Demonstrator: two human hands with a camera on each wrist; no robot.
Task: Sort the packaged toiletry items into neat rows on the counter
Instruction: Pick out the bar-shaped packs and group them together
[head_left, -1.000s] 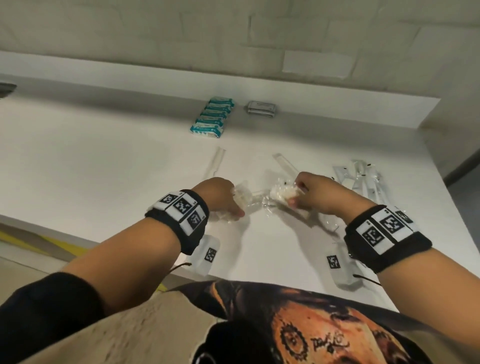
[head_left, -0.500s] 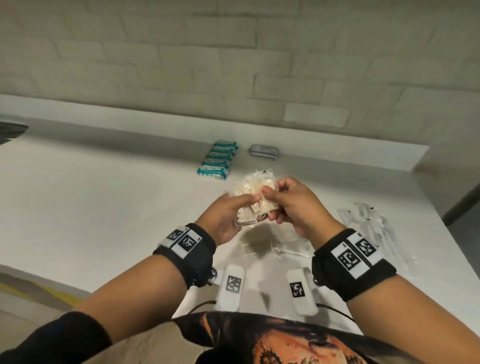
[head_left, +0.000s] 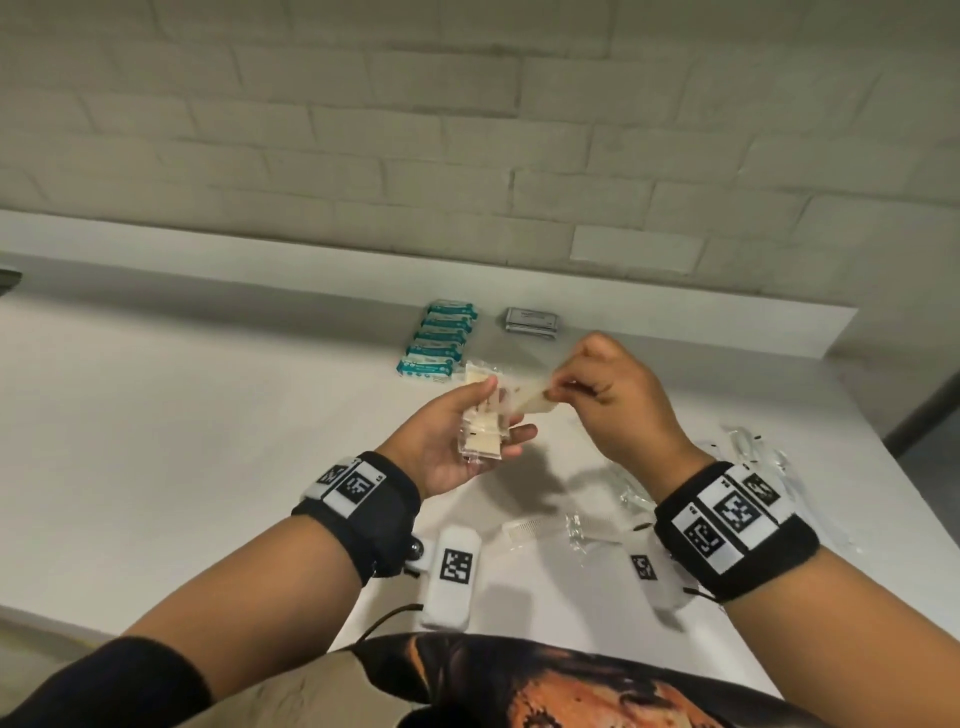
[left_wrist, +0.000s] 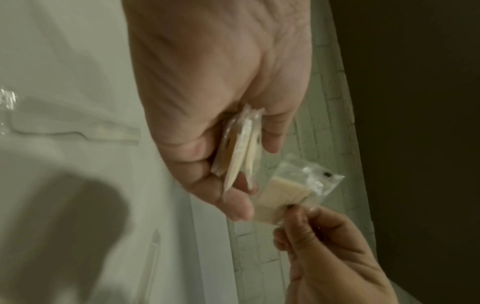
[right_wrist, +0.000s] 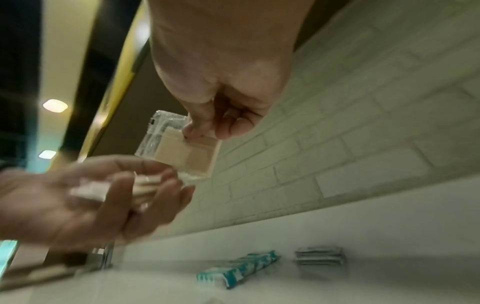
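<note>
My left hand holds a small stack of clear-wrapped cream packets between thumb and fingers, raised above the white counter. In the left wrist view the stack stands edge-on in that hand. My right hand pinches one single cream packet by its corner, just right of the stack. The right wrist view shows that packet hanging from my right fingertips above the left hand.
A row of teal-and-white packets lies at the back of the counter, with a stack of grey sachets to its right. Clear-wrapped long items lie at the right. A comb and loose wrappers lie under my hands.
Both hands lifted the cream packets off the counter and brought them together. Since then the right hand has drawn one packet away to the right of the stack in the left hand.
</note>
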